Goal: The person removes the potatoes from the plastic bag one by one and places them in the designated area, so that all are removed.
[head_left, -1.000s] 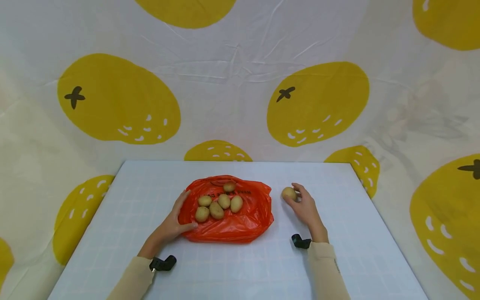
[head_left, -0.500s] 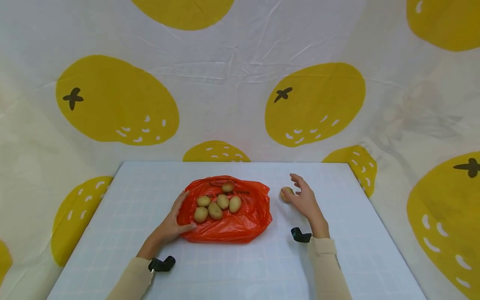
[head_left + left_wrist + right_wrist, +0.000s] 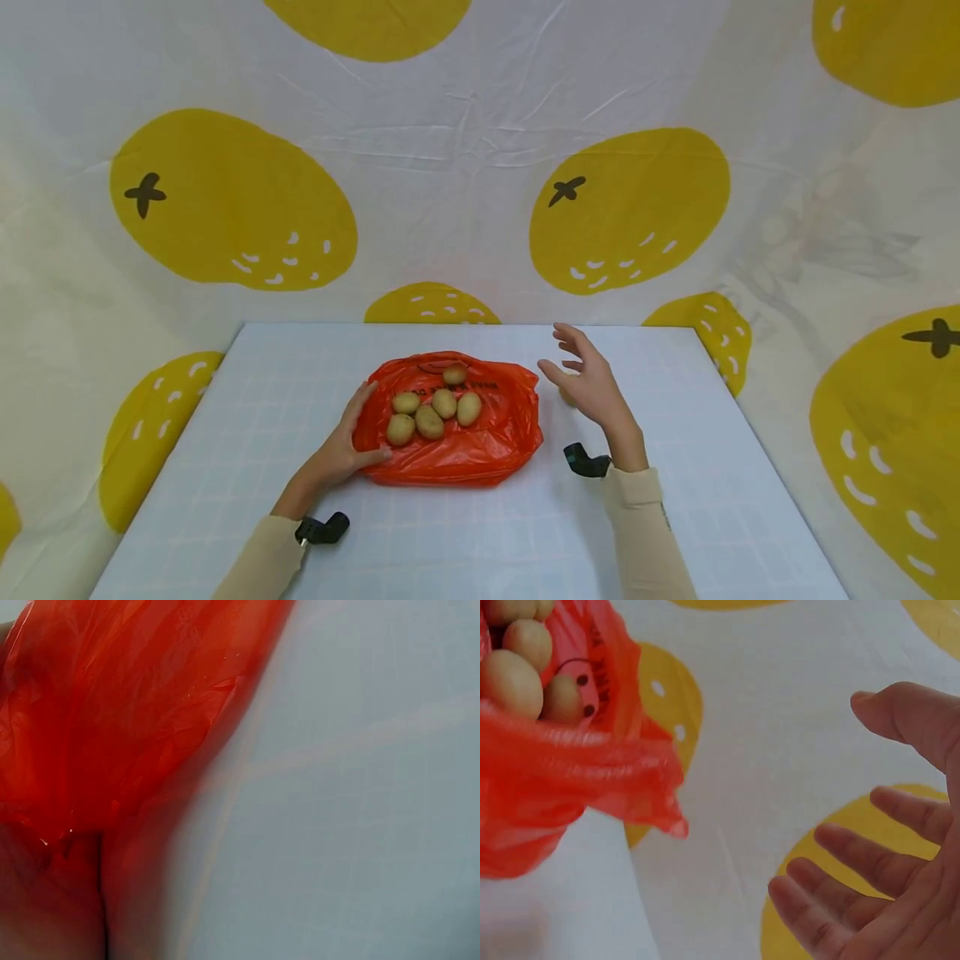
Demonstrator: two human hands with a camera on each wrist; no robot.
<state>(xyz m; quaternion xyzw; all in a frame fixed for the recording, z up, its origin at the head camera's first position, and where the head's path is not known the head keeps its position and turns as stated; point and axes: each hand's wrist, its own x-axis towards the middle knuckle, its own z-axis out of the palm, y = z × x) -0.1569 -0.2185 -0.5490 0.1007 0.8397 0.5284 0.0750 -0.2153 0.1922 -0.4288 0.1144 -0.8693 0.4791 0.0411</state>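
A red plastic bag [image 3: 480, 458] lies spread on the table, with several potatoes [image 3: 430, 422] grouped in its middle and left part. My left hand [image 3: 336, 450] rests against the bag's left edge, thumb and fingers spread apart; in the left wrist view the red film [image 3: 127, 712] meets the hand at the lower left. My right hand [image 3: 592, 383] hovers right of the bag with nothing in it. Behind that hand, a single potato [image 3: 567, 397] is mostly hidden. In the right wrist view, the fingers [image 3: 855, 855] are extended and apart, well away from the bag [image 3: 592, 765].
The white table [image 3: 480, 542] carries a faint grid pattern. Behind it hangs a pale cloth [image 3: 450, 208] printed with large yellow fruit. A small black camera [image 3: 587, 461] sits at the right wrist and another black camera [image 3: 322, 528] at the left.
My right hand has let go of the single potato, lifted and moved left over it with its fingers spreading. The potato stays on the table. The left hand and bag have not moved.
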